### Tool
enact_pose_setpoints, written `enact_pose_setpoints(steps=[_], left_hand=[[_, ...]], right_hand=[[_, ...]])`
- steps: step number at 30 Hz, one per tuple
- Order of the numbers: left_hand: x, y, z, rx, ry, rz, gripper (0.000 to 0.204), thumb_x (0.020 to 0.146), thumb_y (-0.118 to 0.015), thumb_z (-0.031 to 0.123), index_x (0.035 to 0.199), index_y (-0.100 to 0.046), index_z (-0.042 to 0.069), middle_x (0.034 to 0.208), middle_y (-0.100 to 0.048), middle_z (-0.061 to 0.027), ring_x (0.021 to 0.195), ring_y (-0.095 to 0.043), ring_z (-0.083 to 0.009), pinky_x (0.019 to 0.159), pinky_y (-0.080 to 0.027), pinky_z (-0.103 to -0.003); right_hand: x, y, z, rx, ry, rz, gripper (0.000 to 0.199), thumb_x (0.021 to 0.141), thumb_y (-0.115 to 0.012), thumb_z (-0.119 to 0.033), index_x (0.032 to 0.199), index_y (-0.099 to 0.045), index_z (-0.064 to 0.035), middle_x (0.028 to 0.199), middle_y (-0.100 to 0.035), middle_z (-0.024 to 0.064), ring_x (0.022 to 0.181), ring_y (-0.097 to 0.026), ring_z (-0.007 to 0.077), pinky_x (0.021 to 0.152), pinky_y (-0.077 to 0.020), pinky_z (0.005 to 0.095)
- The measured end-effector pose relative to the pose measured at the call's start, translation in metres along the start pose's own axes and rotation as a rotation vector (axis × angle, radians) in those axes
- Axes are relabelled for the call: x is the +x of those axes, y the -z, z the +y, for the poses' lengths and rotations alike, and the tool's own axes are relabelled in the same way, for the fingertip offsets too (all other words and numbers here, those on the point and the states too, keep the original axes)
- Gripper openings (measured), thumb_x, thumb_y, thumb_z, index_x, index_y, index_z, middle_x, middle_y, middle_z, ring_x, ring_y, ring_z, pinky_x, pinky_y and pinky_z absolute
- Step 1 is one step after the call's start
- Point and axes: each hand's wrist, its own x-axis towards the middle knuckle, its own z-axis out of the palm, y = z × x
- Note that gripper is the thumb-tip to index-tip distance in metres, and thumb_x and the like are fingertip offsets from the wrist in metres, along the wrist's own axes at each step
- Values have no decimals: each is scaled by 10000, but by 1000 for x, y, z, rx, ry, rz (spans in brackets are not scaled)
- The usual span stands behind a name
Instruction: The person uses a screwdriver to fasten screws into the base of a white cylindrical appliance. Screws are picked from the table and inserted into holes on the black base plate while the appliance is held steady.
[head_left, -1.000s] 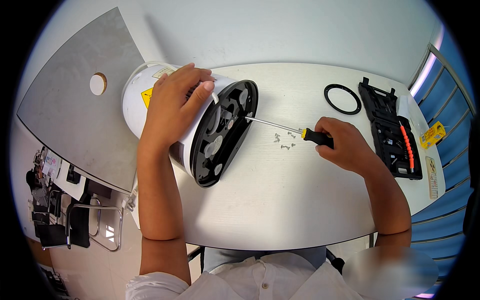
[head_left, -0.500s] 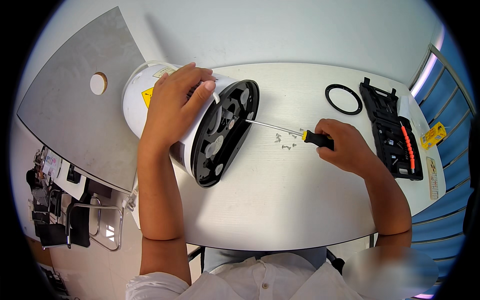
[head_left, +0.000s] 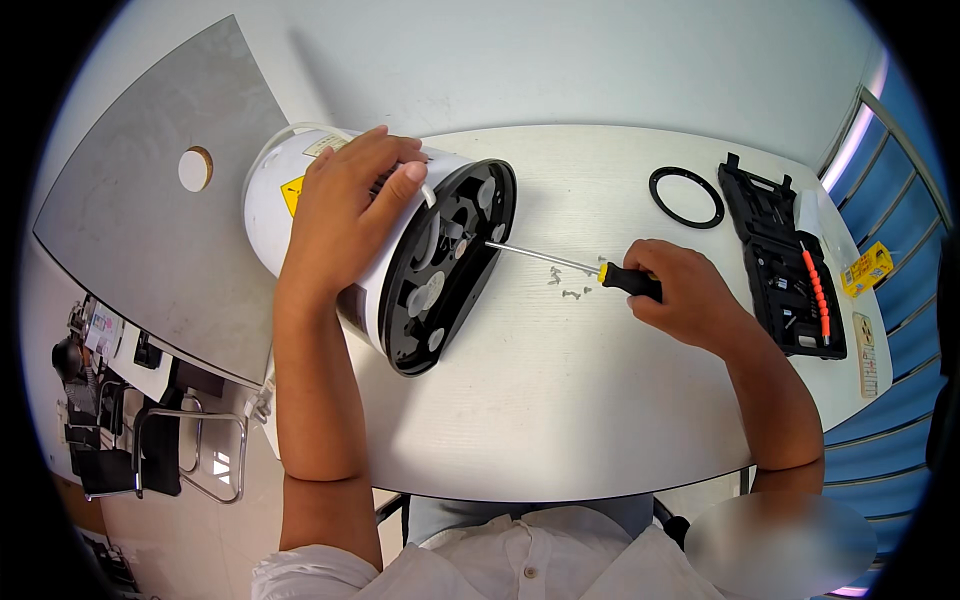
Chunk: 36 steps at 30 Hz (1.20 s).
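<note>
Hands apart, each closed on its own object. White tabletop (head_left: 560,420) bare in the stretch nearest the body, between the two forearms.

Right hand (head_left: 690,295): fingers wrapped shut around the black handle of a screwdriver (head_left: 580,268), yellow collar showing just beyond the knuckles. Shaft runs level, to the left of this hand, tip meeting the black base plate (head_left: 450,265) of the appliance near its centre. Exact seat of the tip in a screw head too small to make out.

Loose screws (head_left: 568,285): a small cluster lying on the table directly under the shaft, just left of the right hand, not touching it.

Left hand (head_left: 345,210): palm down, fingers spread and pressed over the upper side of a white cylindrical appliance (head_left: 300,200), which lies on its side. Base plate faces the right hand. Yellow warning label on the body, just beside the left thumb side of the hand.

Beyond the right hand: black rubber ring (head_left: 686,197) flat on the table, well apart from the fingers. To its right, an open black tool case (head_left: 780,260) with an orange-segmented flexible shaft (head_left: 815,295) inside.

Beyond the left hand: grey panel (head_left: 150,180) with a round hole.
</note>
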Motion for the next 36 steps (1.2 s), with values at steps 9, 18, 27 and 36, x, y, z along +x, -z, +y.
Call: enact_pose_setpoints(steps=[9,18,27,36], left_hand=[[-1,-1,-2,-5,-2,12,406,947,-523,377,1003,-669,2,912,-645,-111,887,-603,-309,912,-407,-432],[1,1,2,-7,11,0,405,947,-527,375,999,-668,-2,867,-622,-109,847,-592,-304,882,-415,-415],[0,0,1,2,-4,10,411,947,-527,377,997,-668,-6,860,-617,-112,844,-589,-307,882,-414,-414],[0,0,1,-2,1,15,413,943,-530,377,996,-670,-8,888,-634,-123,860,-595,-313,892,-414,-420]], right_hand=[[1,-2,-1,-2,5,-23,195,772,-644,-107,931,-548,-46,793,-549,97,695,-545,246,667,-443,364],[-1,-1,0,11,4,17,207,768,-653,-89,941,-554,-33,814,-558,108,718,-555,249,687,-453,357],[0,2,0,12,6,17,214,759,-651,-88,938,-549,-32,812,-564,109,710,-559,253,683,-455,355],[0,3,0,-10,-9,23,214,755,-652,-92,934,-550,-34,810,-565,110,716,-569,255,681,-457,358]])
